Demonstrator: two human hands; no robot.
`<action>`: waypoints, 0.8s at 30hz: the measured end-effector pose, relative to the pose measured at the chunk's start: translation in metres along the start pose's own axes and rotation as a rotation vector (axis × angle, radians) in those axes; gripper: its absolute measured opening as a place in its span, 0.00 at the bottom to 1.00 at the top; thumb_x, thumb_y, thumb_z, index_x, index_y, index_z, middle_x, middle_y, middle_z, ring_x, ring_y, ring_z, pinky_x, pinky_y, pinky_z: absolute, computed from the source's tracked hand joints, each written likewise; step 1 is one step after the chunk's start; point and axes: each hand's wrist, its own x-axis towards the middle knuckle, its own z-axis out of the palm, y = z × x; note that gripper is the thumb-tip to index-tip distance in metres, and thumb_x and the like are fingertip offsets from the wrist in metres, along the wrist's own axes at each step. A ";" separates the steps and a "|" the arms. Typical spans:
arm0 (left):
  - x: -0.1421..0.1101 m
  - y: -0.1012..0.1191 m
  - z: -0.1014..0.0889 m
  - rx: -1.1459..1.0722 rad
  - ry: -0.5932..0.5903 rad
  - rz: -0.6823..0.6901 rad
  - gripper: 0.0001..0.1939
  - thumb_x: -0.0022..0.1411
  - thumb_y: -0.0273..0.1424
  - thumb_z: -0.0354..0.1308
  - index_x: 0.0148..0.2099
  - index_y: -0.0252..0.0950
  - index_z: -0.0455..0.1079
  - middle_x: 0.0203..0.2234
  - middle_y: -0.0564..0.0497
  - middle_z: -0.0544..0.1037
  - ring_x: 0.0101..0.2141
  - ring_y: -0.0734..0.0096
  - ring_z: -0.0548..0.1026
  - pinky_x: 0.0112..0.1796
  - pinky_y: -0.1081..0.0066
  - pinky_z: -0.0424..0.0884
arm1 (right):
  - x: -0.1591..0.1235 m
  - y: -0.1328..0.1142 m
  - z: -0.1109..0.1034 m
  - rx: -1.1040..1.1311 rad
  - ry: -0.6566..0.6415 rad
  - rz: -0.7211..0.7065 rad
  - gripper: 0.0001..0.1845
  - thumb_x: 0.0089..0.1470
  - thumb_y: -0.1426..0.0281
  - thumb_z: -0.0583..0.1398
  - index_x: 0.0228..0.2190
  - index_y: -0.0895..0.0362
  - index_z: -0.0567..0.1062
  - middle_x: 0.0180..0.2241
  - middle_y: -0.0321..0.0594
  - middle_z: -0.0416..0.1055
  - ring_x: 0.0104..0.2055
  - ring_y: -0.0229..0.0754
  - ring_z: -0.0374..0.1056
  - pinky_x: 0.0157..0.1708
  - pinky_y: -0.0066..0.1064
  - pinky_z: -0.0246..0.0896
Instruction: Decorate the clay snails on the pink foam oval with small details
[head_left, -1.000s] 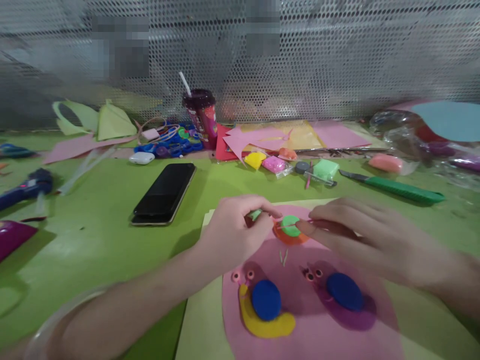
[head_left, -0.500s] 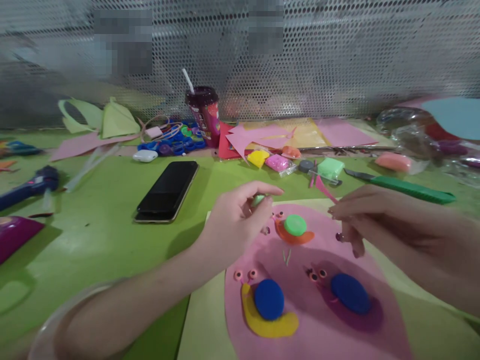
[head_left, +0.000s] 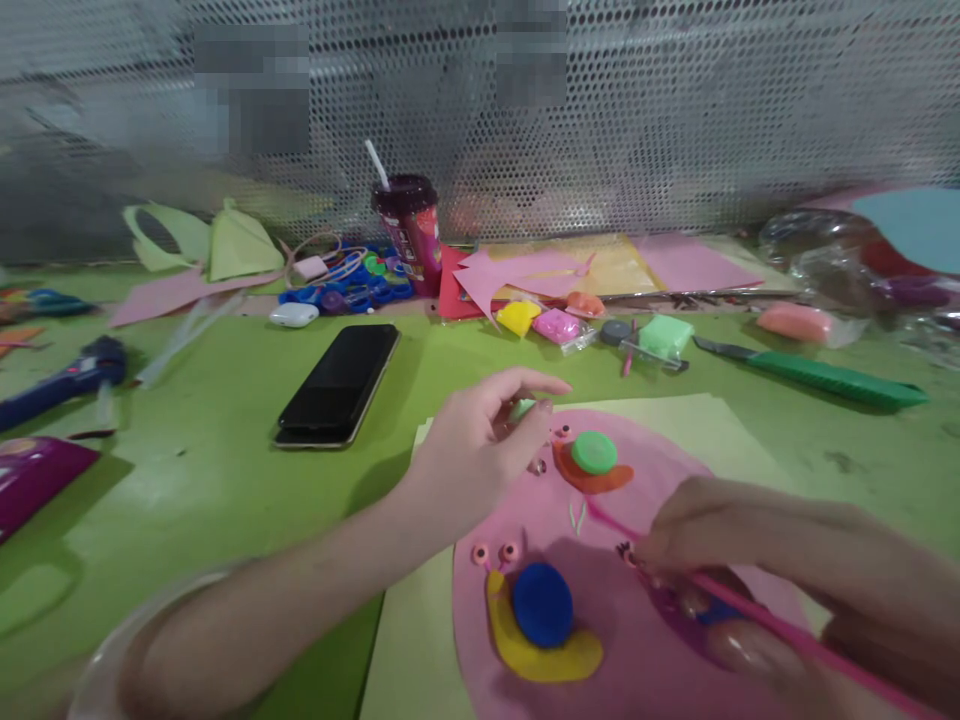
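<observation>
My left hand [head_left: 472,440] hovers over the upper left of a pink paper shape [head_left: 660,450], fingers curled around a lump of light green clay [head_left: 520,410]. My right hand [head_left: 757,540] grips a thin pink modelling tool [head_left: 795,635], its tip close to two small green clay strips [head_left: 577,516] laid in a V. A yellow clay snail [head_left: 525,655] with a blue disc [head_left: 543,604] lies lower left. Above the strips is an orange snail [head_left: 611,480] with a green disc [head_left: 594,453]. The right hand mostly covers a purple snail [head_left: 664,612].
A phone [head_left: 341,385] lies left of the paper. Behind are a lidded cup [head_left: 411,235] with a straw, wrapped clay packs [head_left: 559,326] and a green utility knife [head_left: 840,378] with its blade out. A glue gun [head_left: 67,380] is at far left.
My right hand has moved down and left, bringing the tool's tip from above the paper to the green strips. It now covers much of the purple snail. The left hand stays nearly still.
</observation>
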 end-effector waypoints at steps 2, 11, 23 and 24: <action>0.000 0.000 0.000 -0.016 -0.004 0.008 0.10 0.61 0.33 0.51 0.45 0.43 0.68 0.19 0.59 0.68 0.21 0.77 0.69 0.18 0.79 0.61 | -0.002 -0.002 0.005 -0.144 -0.028 -0.095 0.18 0.49 0.71 0.61 0.43 0.47 0.73 0.40 0.33 0.74 0.38 0.38 0.72 0.35 0.20 0.69; 0.000 0.006 0.001 0.108 -0.029 0.014 0.10 0.60 0.33 0.50 0.40 0.39 0.71 0.17 0.56 0.68 0.20 0.76 0.67 0.18 0.77 0.60 | -0.004 0.009 0.025 -0.590 0.065 -0.413 0.17 0.61 0.73 0.43 0.36 0.58 0.71 0.33 0.40 0.74 0.34 0.40 0.69 0.31 0.29 0.64; -0.001 0.004 0.002 0.093 -0.070 0.020 0.10 0.60 0.32 0.50 0.41 0.40 0.71 0.17 0.57 0.68 0.19 0.76 0.67 0.16 0.77 0.58 | 0.003 0.006 0.019 -0.618 0.043 -0.400 0.13 0.55 0.76 0.48 0.38 0.56 0.70 0.33 0.37 0.74 0.32 0.40 0.70 0.28 0.28 0.64; -0.001 0.004 0.002 0.091 -0.073 0.021 0.10 0.60 0.32 0.50 0.41 0.40 0.71 0.17 0.56 0.68 0.19 0.76 0.67 0.16 0.78 0.58 | 0.003 0.006 0.019 -0.620 0.041 -0.398 0.13 0.55 0.76 0.48 0.37 0.56 0.70 0.33 0.37 0.75 0.32 0.40 0.70 0.28 0.28 0.64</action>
